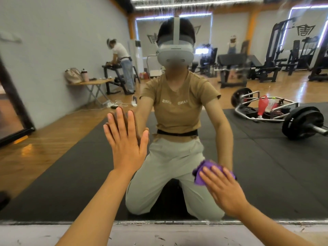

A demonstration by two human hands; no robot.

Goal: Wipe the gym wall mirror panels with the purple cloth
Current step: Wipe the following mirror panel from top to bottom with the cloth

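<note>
Mirror panel fills the view, with its bottom edge meeting a pale scuffed ledge. Left hand lies flat against the glass, left of the panel's centre, fingers straight and spread, holding nothing. Right hand presses the purple cloth onto the glass near the bottom edge, right of centre; its fingers are extended over the cloth, not curled round it. The cloth is bunched, showing past the fingertips on the upper left side. The reflection shows the kneeling person, black floor mats and a loaded barbell.
</note>
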